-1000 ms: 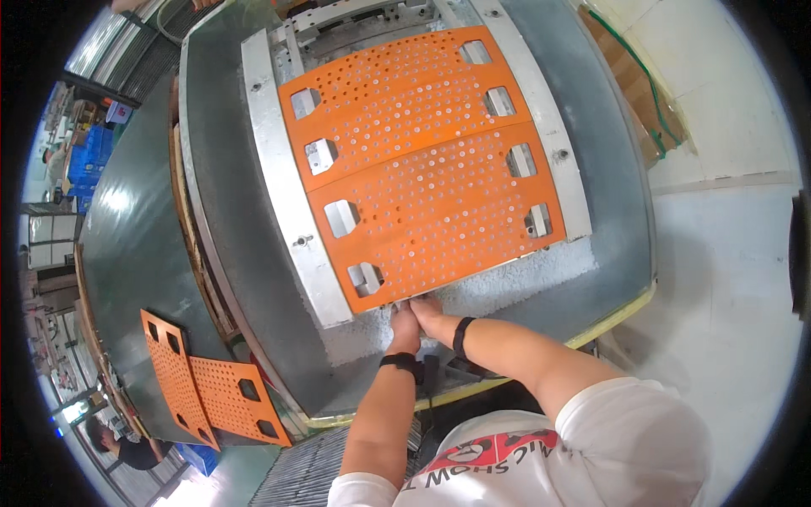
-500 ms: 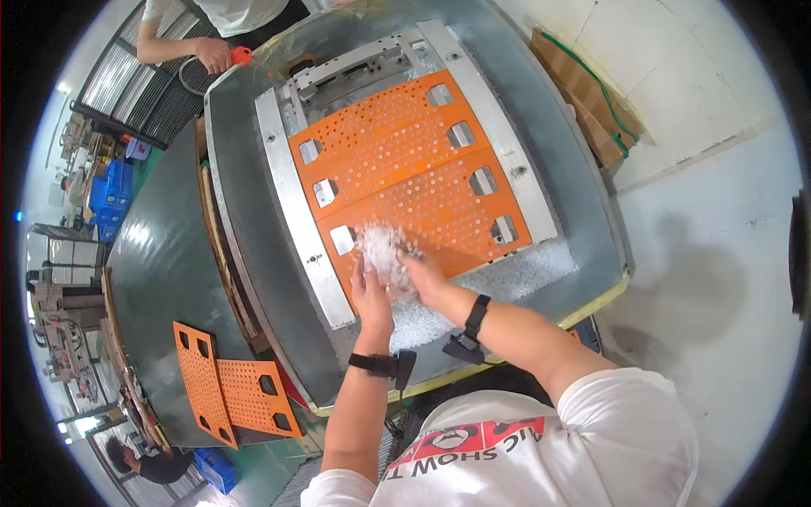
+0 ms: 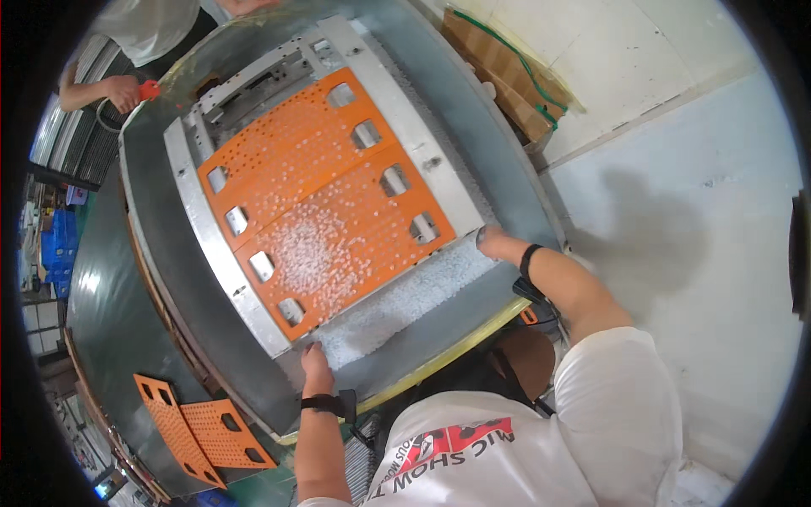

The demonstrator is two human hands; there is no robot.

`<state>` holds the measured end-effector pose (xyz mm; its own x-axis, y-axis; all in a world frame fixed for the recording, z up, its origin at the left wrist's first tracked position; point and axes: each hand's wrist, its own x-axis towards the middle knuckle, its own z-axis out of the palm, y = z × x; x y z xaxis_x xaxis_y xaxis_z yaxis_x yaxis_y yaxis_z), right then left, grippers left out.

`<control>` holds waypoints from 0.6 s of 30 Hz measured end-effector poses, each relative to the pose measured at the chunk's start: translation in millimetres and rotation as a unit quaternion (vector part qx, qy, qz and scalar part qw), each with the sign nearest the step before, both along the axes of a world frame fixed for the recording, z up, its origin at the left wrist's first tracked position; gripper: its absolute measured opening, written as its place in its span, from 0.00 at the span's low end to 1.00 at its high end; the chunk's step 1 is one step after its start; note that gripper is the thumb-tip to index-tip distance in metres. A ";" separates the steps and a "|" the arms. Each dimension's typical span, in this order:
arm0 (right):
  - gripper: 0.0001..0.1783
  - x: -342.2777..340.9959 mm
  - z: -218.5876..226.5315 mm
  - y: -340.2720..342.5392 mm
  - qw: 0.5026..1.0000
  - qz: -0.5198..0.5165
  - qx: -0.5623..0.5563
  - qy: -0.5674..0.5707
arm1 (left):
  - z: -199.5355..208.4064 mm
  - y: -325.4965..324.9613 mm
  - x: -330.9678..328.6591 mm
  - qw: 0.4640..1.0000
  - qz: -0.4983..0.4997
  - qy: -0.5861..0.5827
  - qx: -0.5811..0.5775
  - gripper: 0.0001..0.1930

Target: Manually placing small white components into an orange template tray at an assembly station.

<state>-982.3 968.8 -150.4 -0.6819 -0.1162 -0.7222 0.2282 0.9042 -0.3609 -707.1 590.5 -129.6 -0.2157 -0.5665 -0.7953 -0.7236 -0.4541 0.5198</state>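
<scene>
My left hand [image 3: 316,365] is closed at the near left corner of a silver metal frame [image 3: 224,270], its fingertips mostly hidden. At the near right corner my right hand [image 3: 497,244] grips the frame's end. Two orange perforated plates [image 3: 384,190] lie side by side within the frame, with rectangular cutouts along their edges. A heap of small white pellets [image 3: 312,253] is spread over the nearer plate, and more pellets dot the farther one. Loose white pellets [image 3: 405,291] also lie in the grey tub [image 3: 405,342] between the frame and me.
Two more orange perforated plates [image 3: 221,431] overlap on a dark table [image 3: 106,296] at left. A co-worker's hand [image 3: 122,91] holds something red [image 3: 149,89] at the tub's far left. A cardboard piece [image 3: 498,76] leans beyond the right rim, near a white wall [image 3: 667,169].
My hands have parted from the pellet pile over the plate and moved to the frame's two near corners. The pellets now lie scattered across the near plate. The view has shifted.
</scene>
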 end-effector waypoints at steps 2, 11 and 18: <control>0.14 -23.3 -18.1 32.5 0.988 0.086 0.059 0.115 | 24.4 31.8 -49.4 0.991 -0.052 -0.120 0.008 0.25; 0.29 -0.9 -57.6 -17.0 0.926 0.270 -0.066 0.255 | -68.6 38.1 -30.4 0.973 -0.214 -0.062 -0.055 0.30; 0.23 -73.7 -17.3 -8.2 0.950 0.225 0.002 0.218 | -53.3 65.8 -53.3 0.804 -0.556 -0.003 -0.209 0.30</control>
